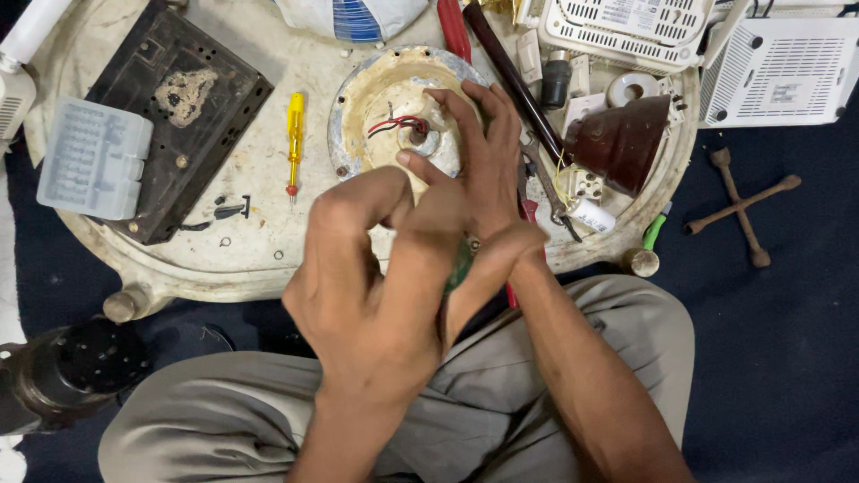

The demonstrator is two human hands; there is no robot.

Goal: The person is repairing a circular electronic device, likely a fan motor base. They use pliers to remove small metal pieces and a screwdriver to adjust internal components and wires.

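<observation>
A round cream-coloured fan motor housing [376, 98] lies on a worn round table [259, 259], with red and black wires [398, 123] coming out of its centre. My right hand [479, 170] rests on the housing's hub, fingers curled over it. My left hand [367, 286] sits in front, thumb reaching toward the hub, and grips a green-handled tool [460, 265] that is mostly hidden between both hands.
A yellow screwdriver [294, 139], a black metal plate [174, 116] and a grey plastic box [94, 156] lie left. A brown cone cover [622, 139], pliers [541, 179], white vented boxes [778, 72] sit right. A cross wrench [743, 207] lies on the dark floor.
</observation>
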